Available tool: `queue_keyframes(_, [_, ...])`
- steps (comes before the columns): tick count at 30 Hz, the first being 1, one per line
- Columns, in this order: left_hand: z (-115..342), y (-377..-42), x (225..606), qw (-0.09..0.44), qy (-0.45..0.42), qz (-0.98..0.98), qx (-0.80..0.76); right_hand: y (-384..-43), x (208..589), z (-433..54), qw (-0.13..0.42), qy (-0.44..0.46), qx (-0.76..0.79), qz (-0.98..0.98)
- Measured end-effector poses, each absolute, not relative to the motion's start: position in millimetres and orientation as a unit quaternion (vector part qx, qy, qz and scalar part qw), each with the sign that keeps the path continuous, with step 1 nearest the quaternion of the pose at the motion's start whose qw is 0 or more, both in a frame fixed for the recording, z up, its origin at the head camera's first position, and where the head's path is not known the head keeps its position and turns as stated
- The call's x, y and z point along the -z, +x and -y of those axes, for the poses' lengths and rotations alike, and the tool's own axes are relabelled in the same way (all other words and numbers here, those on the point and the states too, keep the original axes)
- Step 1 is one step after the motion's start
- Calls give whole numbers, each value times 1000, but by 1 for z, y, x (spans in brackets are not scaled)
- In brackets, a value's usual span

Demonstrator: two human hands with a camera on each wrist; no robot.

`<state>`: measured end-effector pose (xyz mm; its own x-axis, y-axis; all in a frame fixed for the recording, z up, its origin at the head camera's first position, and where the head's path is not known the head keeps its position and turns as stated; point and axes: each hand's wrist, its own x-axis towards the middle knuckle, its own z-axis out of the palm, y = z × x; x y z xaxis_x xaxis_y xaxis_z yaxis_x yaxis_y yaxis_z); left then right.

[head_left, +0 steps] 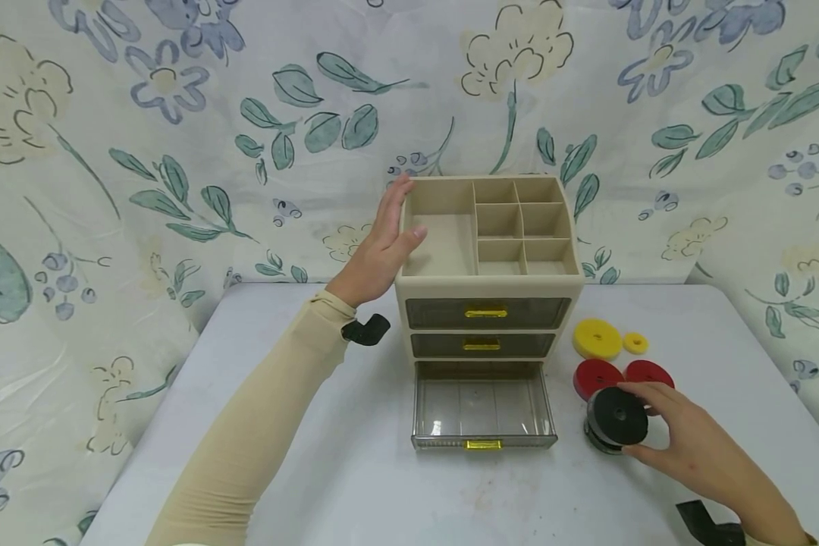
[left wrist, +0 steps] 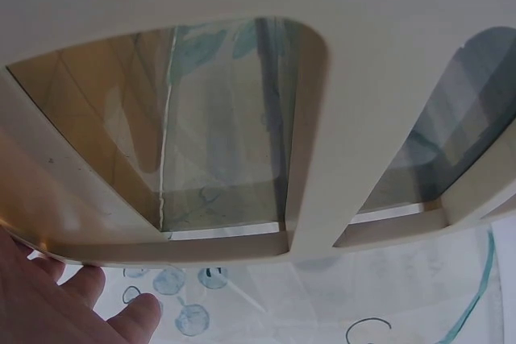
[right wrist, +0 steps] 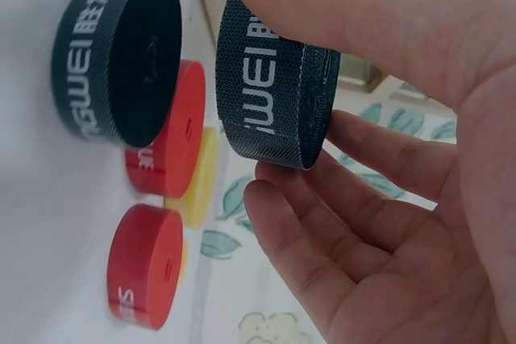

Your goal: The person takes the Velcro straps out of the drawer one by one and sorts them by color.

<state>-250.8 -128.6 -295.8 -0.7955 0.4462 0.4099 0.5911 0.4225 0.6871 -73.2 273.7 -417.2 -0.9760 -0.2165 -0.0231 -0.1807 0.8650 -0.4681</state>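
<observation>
My left hand (head_left: 378, 246) holds the left wall of a cream desktop drawer organizer (head_left: 489, 280), thumb over the rim and fingers along the outside. In the left wrist view, its fingertips (left wrist: 133, 316) lie by the edge of the see-through side panel (left wrist: 226, 142). The organizer's bottom drawer (head_left: 483, 406) is pulled out, with nothing visible inside. On the right, my right hand (head_left: 699, 447) pinches a black roll of lettered fabric tape (right wrist: 266, 78) between thumb and fingers. A second black tape roll (right wrist: 113, 62) stands just beside it.
Red tape rolls (head_left: 597, 378) lie just behind the black ones. Farther back are a large yellow roll (head_left: 597, 338) and a small yellow roll (head_left: 635, 343). A flowered cloth (head_left: 300, 189) hangs behind the white table (head_left: 355, 485).
</observation>
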Motion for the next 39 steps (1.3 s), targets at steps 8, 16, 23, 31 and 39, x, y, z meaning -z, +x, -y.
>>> queue_keyframes(8, [129, -251, 296, 83, -307, 840, 439, -71, 422, -284, 40, -92, 232, -968])
queue_keyframes(16, [129, -251, 297, 83, -309, 840, 439, -71, 423, -293, 46, -84, 241, -966])
queue_keyframes(23, [129, -250, 296, 82, -309, 839, 440, -69, 427, -300, 45, -78, 236, -968])
queue_keyframes(31, [129, -250, 297, 83, -312, 840, 436, -71, 427, -307, 59, -61, 224, -971])
queue_keyframes(39, [129, -250, 296, 84, -312, 838, 439, -72, 433, -316, 73, -44, 215, -973])
